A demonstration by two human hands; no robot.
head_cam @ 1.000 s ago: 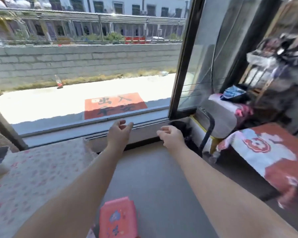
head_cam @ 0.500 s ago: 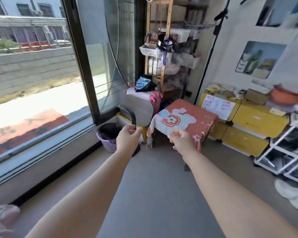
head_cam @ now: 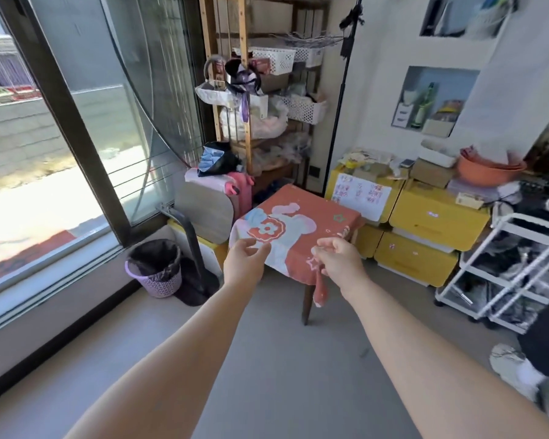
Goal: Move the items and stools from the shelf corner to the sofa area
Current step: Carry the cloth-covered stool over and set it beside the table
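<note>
A stool (head_cam: pixel 308 299) with dark wooden legs stands in front of the wooden shelf (head_cam: pixel 244 90), draped in a red cloth (head_cam: pixel 301 213) printed with a pale cartoon figure. My left hand (head_cam: pixel 244 261) hovers at the cloth's near left edge, fingers relaxed and holding nothing. My right hand (head_cam: pixel 336 258) is at the near right edge with loosely curled fingers; I cannot tell whether it touches the cloth. Left of the stool a grey rounded board (head_cam: pixel 203 207) leans by the window, with a pink item (head_cam: pixel 238 188) and a blue-and-black bag (head_cam: pixel 216 160) on top.
A purple waste basket (head_cam: pixel 154 267) and a black long-handled dustpan (head_cam: pixel 194 248) stand under the window. Yellow drawer units (head_cam: pixel 425 223) carrying an orange basin (head_cam: pixel 485 172) line the right wall. A white wire rack (head_cam: pixel 504 274) and a white shoe (head_cam: pixel 514 369) are at right.
My view has swung right from the window to the shelf corner and come closer. Both hands have reached forward to the near edge of the cloth-covered stool.
</note>
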